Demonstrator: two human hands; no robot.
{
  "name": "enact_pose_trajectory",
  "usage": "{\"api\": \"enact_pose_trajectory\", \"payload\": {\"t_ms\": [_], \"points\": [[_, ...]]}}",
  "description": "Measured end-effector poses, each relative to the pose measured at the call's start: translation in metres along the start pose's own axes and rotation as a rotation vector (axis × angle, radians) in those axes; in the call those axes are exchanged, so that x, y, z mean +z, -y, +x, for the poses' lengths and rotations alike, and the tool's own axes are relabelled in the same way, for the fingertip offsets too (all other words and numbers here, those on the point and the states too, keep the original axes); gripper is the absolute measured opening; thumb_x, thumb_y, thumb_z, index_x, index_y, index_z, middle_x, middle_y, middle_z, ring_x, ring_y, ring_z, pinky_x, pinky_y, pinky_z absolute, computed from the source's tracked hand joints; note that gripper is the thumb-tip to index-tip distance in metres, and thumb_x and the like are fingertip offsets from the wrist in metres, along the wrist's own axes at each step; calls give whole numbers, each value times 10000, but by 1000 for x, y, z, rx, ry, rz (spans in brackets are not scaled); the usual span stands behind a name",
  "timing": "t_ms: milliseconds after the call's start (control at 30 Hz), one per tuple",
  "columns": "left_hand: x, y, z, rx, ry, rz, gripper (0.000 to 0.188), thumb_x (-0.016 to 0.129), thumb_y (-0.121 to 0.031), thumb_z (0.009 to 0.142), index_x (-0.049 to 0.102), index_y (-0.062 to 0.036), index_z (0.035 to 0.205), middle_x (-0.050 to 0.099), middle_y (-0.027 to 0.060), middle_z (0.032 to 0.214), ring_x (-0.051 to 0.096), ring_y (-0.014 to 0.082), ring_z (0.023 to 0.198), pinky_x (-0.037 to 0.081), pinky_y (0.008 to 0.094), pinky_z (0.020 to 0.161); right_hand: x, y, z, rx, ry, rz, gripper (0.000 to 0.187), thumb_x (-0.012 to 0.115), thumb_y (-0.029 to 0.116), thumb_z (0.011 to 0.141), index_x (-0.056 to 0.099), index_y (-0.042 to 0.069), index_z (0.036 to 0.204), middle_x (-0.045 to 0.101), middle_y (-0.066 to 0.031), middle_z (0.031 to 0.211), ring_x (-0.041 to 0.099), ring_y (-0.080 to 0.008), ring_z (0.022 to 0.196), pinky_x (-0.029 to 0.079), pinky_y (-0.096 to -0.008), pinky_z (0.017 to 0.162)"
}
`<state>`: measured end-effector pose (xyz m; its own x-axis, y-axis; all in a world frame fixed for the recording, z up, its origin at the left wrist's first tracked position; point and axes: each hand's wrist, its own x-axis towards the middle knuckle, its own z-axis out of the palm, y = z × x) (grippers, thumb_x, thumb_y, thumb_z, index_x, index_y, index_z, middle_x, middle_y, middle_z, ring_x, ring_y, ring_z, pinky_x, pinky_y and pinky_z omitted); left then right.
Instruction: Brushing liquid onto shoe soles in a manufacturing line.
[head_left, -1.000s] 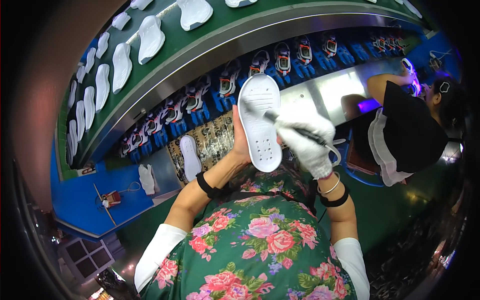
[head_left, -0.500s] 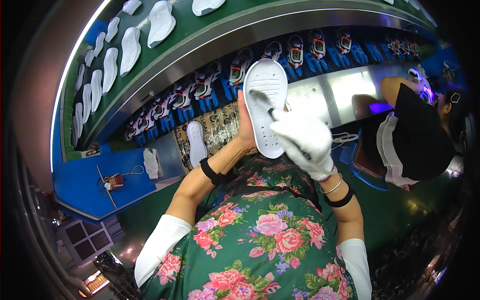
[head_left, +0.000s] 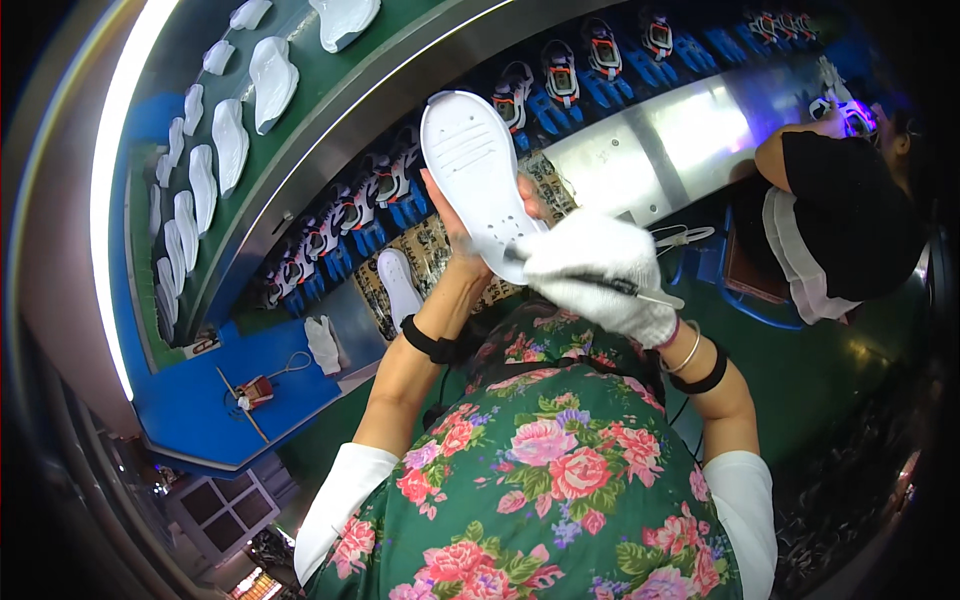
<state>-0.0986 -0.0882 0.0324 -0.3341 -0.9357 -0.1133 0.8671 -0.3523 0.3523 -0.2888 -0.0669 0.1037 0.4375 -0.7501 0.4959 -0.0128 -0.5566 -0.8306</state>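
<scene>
Shoe sole, white and moulded, is raised in front of the body, above the near edge of the brown taped covering. The broad, grooved end points away from the person; the narrower end, with small holes, points toward the body. Bare left hand supports the sole from beneath, palm side along its left edge and fingertips around its right edge; the grip is closed across the width. Gloved right hand is closed around the handle of a slim brush. The bristles are at the narrow end of the sole; contact pressure cannot be determined.

Handling: the sole is probably light and semi-flexible, likely foam or rubber, with low risk of breakage. Its smooth surface may slip, particularly if wet. Recommended hold: opposite side edges at the waist, from below, leaving the upper face and rim free. Pinching a single end would probably let the sole bend or swing under brush pressure.

A second white sole lies near the left edge of the covering. Further white pieces lie along the green belt, beyond its metal edge.
</scene>
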Motion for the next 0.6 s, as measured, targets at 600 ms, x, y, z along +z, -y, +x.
{"api": "enact_pose_trajectory", "payload": {"t_ms": [600], "points": [[-14, -40, 16, -252, 172, 140, 1055, 168, -911, 815, 471, -83, 1395, 631, 228, 851, 653, 319, 655, 539, 425, 594, 10, -8, -6, -156, 216, 150, 239, 742, 84, 780, 730, 104, 1017, 727, -80, 1022, 671, -264, 831, 556, -349, 702]]}}
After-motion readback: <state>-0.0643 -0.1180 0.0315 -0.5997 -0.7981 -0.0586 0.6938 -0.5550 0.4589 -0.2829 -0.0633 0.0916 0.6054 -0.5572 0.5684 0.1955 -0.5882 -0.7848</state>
